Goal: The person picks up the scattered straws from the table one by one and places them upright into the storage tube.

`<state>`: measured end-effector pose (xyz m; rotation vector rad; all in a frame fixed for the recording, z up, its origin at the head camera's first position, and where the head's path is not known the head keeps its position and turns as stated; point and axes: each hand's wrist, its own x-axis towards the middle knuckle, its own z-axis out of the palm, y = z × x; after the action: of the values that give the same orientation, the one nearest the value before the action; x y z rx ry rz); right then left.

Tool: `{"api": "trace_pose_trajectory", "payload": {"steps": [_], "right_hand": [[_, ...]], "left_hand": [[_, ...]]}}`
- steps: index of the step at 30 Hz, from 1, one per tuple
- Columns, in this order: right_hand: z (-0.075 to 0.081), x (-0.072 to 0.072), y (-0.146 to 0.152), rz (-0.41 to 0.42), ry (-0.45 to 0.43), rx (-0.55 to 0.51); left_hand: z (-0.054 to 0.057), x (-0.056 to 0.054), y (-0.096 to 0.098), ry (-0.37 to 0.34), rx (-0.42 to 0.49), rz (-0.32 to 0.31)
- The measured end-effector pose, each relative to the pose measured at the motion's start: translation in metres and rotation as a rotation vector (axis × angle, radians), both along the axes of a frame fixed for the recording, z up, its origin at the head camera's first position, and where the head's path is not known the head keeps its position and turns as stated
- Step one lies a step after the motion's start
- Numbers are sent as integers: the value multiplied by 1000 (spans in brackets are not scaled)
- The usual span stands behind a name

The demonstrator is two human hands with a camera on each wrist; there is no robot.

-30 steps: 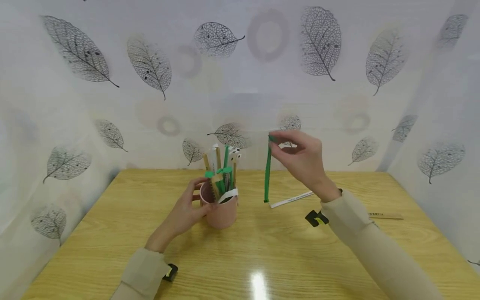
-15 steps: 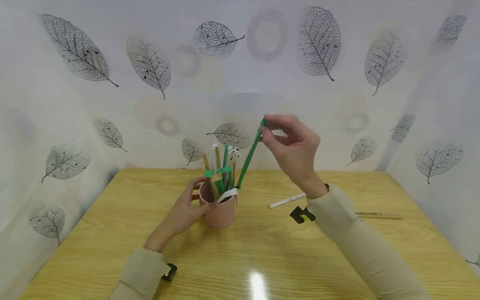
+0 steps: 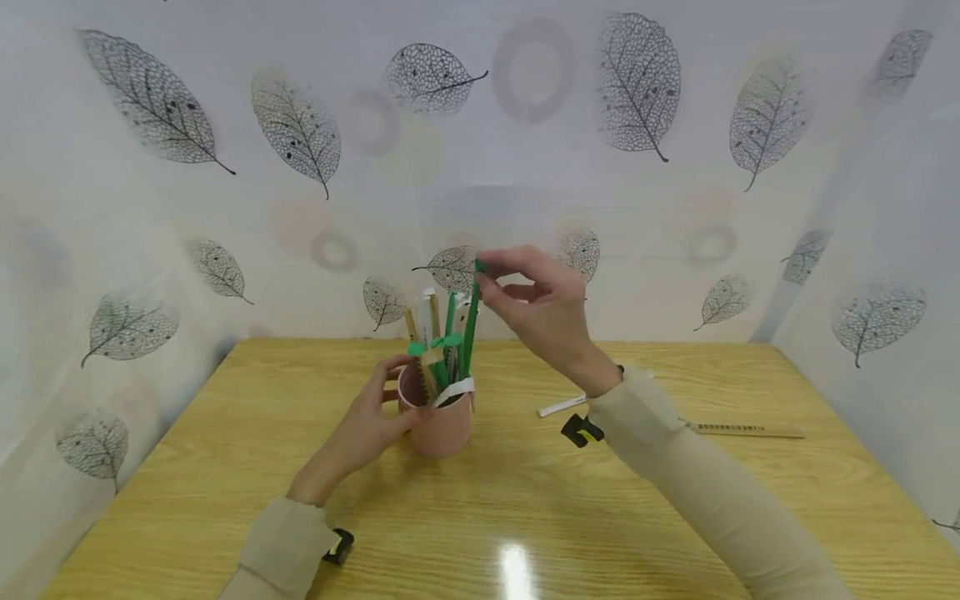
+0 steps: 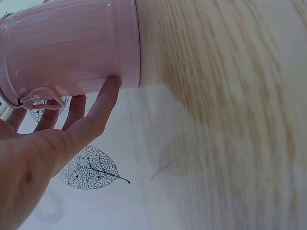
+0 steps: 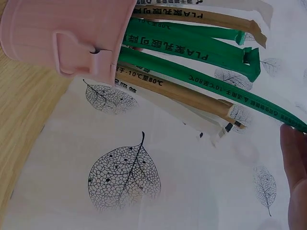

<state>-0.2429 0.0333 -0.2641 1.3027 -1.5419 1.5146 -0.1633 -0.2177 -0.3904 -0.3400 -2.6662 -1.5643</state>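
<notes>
A pink bucket [image 3: 442, 435] stands on the table, packed with several paper-wrapped drinking straws in green, brown and white. My left hand [image 3: 369, 418] grips its left side, thumb at the front and fingers around the back near the rim. In the left wrist view, fingertips touch the bucket's wall [image 4: 72, 43] beside a small side handle [image 4: 45, 96]. My right hand [image 3: 538, 302] pinches the top end of a green wrapped straw [image 3: 470, 333] between thumb and fingers. The right wrist view shows this green straw slanting to the bucket, its lower end hidden inside the rim.
On the table to the right lie a white wrapped straw [image 3: 561, 407], partly behind the right forearm, and a brown wrapped straw [image 3: 750, 431]. A pale leaf-printed backdrop [image 3: 480, 183] rises behind the table.
My right hand has moved left with the green straw, rising and then lowering, bringing its lower end from beside the bucket into its mouth. My left hand has stayed on the bucket.
</notes>
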Motion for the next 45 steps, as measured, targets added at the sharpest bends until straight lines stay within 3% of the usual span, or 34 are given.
{"api": "trace_pose_trajectory", "payload": {"steps": [6, 17, 32, 37, 45], "right_hand": [[-12, -1, -5, -46, 10, 85], [-44, 1, -6, -39, 35, 216], [-57, 0, -3, -257, 278, 342], [-60, 0, -3, -238, 272, 377], [-57, -1, 16, -125, 199, 437]], "left_hand": [[-1, 0, 0, 11, 2, -7], [0, 2, 1, -4, 7, -7], [2, 2, 1, -21, -1, 10], [1, 0, 1, -17, -5, 17], [2, 0, 0, -20, -4, 5]]}}
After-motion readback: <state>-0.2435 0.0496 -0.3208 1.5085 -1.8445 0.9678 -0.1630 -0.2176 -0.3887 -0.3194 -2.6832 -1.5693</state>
